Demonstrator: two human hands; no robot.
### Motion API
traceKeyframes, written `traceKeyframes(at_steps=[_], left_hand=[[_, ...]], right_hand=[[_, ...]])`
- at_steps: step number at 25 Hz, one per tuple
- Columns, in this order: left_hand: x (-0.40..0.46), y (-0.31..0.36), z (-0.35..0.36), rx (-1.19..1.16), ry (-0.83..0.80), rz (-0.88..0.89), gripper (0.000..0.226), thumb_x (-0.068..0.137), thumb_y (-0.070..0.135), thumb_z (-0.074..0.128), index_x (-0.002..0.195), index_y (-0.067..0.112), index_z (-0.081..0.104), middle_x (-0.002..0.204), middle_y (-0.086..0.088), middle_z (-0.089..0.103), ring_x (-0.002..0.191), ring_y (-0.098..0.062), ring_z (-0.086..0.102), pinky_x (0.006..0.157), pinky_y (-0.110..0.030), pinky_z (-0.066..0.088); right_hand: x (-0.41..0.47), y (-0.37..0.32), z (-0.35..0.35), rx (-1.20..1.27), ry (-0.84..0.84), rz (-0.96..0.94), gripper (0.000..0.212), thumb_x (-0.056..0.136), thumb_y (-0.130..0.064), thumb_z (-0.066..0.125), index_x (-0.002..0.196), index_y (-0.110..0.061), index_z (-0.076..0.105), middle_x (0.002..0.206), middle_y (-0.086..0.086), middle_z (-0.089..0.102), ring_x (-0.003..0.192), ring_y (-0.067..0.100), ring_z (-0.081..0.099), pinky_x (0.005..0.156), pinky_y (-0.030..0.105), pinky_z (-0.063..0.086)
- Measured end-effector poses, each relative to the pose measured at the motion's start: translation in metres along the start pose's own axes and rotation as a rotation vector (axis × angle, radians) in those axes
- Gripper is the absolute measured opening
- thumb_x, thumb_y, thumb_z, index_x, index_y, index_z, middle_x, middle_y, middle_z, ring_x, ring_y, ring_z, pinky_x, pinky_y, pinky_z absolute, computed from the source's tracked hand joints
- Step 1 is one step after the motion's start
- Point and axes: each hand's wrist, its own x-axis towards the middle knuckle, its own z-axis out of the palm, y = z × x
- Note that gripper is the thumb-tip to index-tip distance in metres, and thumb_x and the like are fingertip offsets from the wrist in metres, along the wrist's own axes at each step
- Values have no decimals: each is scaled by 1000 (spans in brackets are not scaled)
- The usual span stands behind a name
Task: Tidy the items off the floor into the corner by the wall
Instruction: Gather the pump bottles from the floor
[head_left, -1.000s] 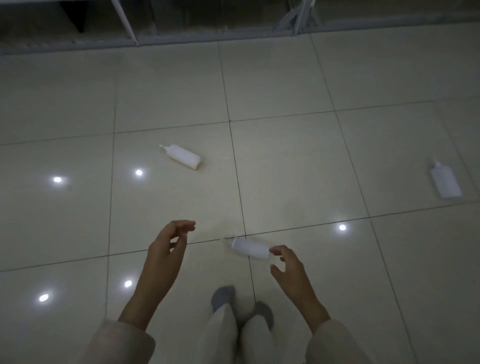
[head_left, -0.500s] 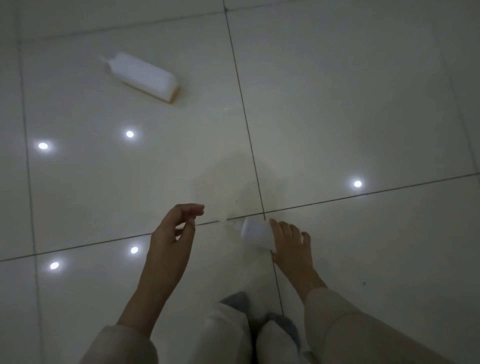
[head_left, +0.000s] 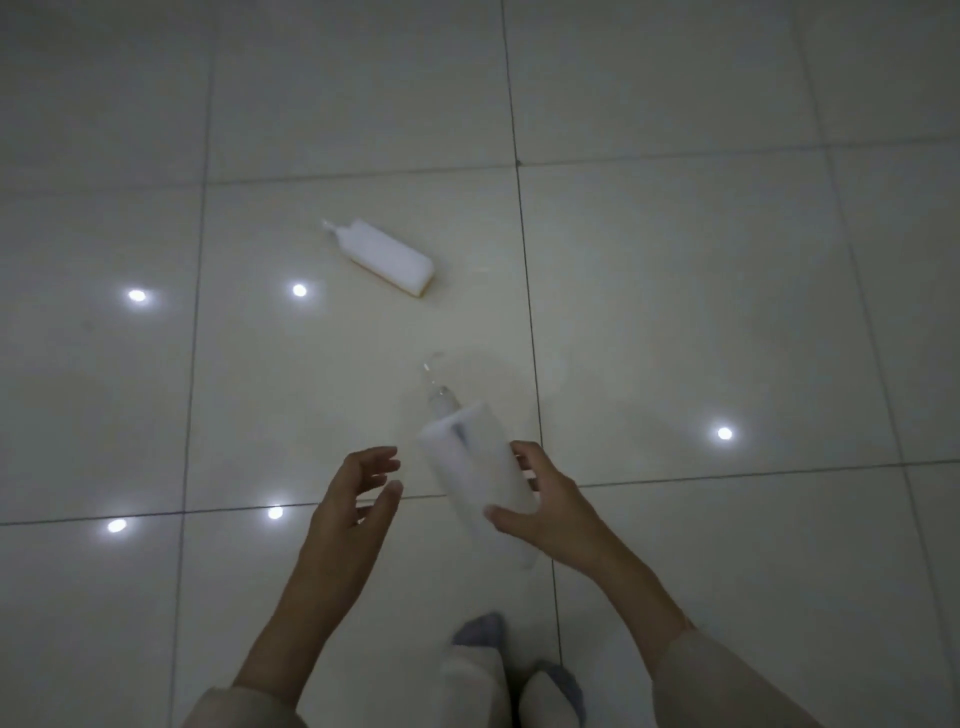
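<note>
R hand (head_left: 550, 506): gripping white bottle (head_left: 478, 467), lifted to carry
L hand (head_left: 358, 493): loose, empty, free for 2nd bottle (head_left: 382, 257)

Held bottle (head_left: 480, 470) in right hand (head_left: 553, 506), near centre; left hand (head_left: 356, 499) just left; second bottle (head_left: 382, 257) on floor (head_left: 727, 260), farther left.

An indoor room with a tiled floor, dimly lit; its exact kind cannot be told.

The floor (head_left: 675, 291) is made of large glossy cream tiles with thin dark joints, and it reflects small round ceiling lights (head_left: 724, 433). A white plastic bottle (head_left: 382, 257) lies on its side on the tiles. The person wears grey socks (head_left: 480, 629) without shoes, as people do indoors.
</note>
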Motion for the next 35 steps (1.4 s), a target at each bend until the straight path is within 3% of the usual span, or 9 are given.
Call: traceKeyframes(at_steps=[4,9,12,16,18,23,28,31,35], left_hand=[[4,72,-40,-216,31,-49,58,75,47,66,124,26,41,120,8,52,111,-12,53,71,-11,43],[35,118,-95,-374,68,-69,115,36,81,64,131,21,41,114,-2,61,99,-16,64,65,-21,56],[77,126,-131,-332,182,-84,96,41,68,61,123,21,42,107,-1,59,94,-15,61,63,-23,51],[143,113,-176,-309,269,-121,81,42,65,60,112,27,40,98,9,55,89,-13,59,63,-27,49],[179,93,-190,-320,312,-135,79,47,61,64,115,26,40,100,7,55,89,-13,58,63,-27,49],[268,20,-179,-313,384,-155,83,49,60,64,120,23,41,101,5,55,89,-10,57,62,-27,47],[324,-45,-155,-296,407,-204,69,58,52,62,118,24,41,98,10,54,86,-10,57,60,-26,46],[329,-56,-154,-267,401,-214,67,59,51,60,118,24,39,98,9,53,88,-10,56,62,-27,47],[306,-22,-169,-286,385,-219,66,61,52,64,116,25,39,97,10,53,87,-10,56,63,-29,47]], right_hand=[[-14,-114,-12,137,-162,-143,64,73,-40,69,129,-34,39,121,-10,53,107,11,56,86,32,54],[9,-207,1,216,-299,-209,59,83,-35,64,136,-36,38,119,-12,55,109,11,58,90,30,53],[51,-240,18,199,-261,-184,55,84,-36,61,135,-30,43,126,-7,54,111,8,57,93,23,50],[140,-252,28,109,-85,-151,33,87,-26,60,118,-17,56,118,-3,58,103,13,56,75,0,41],[200,-239,30,-14,24,-118,33,87,-21,60,119,-13,54,115,1,56,104,15,53,73,6,39],[347,-173,35,-544,157,-36,61,85,-26,59,137,-12,31,139,12,40,129,29,38,104,38,36],[431,-113,51,-913,137,67,94,81,-31,63,146,-12,-4,146,12,27,136,29,26,109,44,26],[437,-105,49,-907,115,119,86,80,-27,66,142,-9,9,137,14,34,118,33,47,92,42,43],[389,-137,40,-602,144,82,76,75,-24,70,133,-7,23,130,15,38,111,36,52,84,42,46]])
